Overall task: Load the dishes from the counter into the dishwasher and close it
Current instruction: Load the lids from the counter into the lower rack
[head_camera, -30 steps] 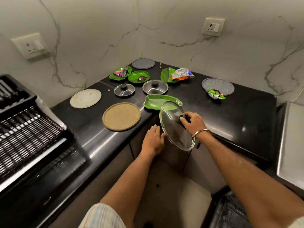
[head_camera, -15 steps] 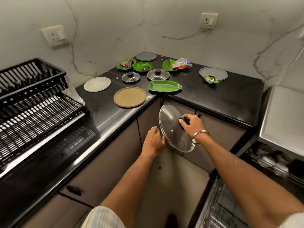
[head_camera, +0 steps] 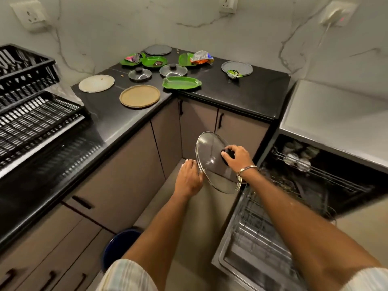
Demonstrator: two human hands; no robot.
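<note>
Glass lid point(head_camera: 212, 162) — carried off counter point(head_camera: 241, 95), nearer dishwasher point(head_camera: 294, 198), right hand point(head_camera: 236, 155) gripping

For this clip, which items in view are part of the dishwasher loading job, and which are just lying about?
Job: glass lid held by right hand, left hand at its rim; open dishwasher; small lids; green plates; tan plate.
Lying about: snack wrappers; black dish rack; wall sockets.

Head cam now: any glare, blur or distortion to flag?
Head view: wide-angle bowing bends the counter edges and walls; the dish rack at left is motion-smeared; ceiling light streaks glare along the counter's front edge; the glass lid in the right hand shows faint reflections yet stays see-through; the dishwasher interior is dim.
</note>
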